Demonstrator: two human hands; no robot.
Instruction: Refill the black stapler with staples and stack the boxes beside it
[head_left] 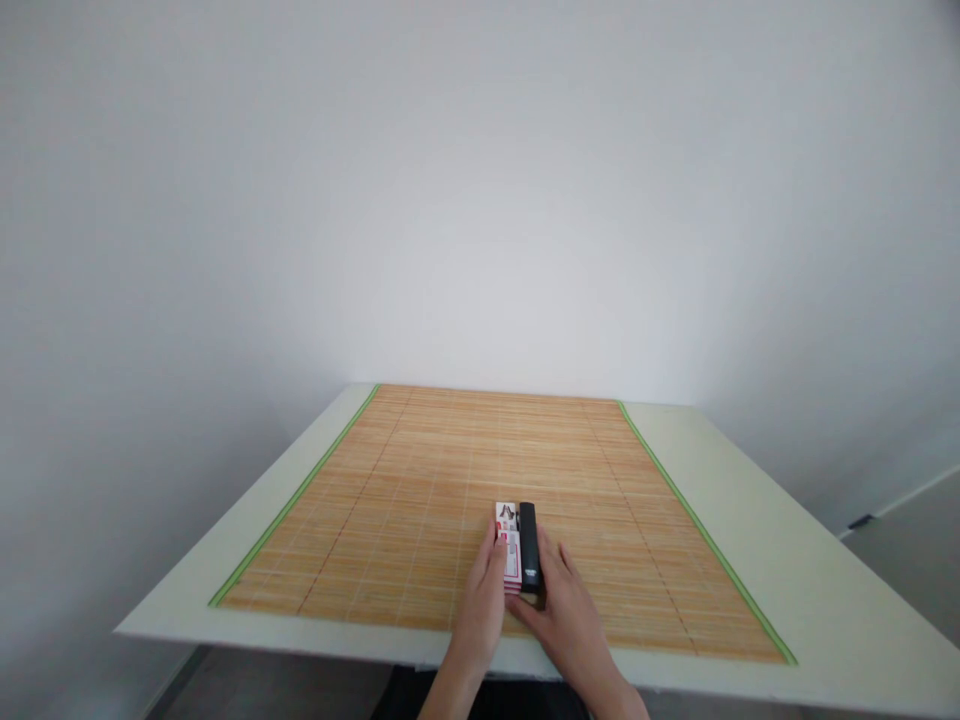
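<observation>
A black stapler [529, 545] with small white lettering at its near end lies lengthwise on the bamboo mat [435, 480], close to the front edge. Along its left side sit small white and pink staple boxes [512, 562], the far one printed with a picture of staples. My left hand [484, 595] grips the boxes from the left, its thumb against them. From the right, my right hand [568, 607] rests its fingers along the stapler's side, with the thumb reaching across the near end. Stapler and boxes are side by side between my hands. Some fingertips are hidden.
The mat, with green-edged sides, covers the middle of a white table [757, 510]. A plain pale wall [495, 200] rises behind the table's far edge. My lap, in dark clothing, shows below the front edge.
</observation>
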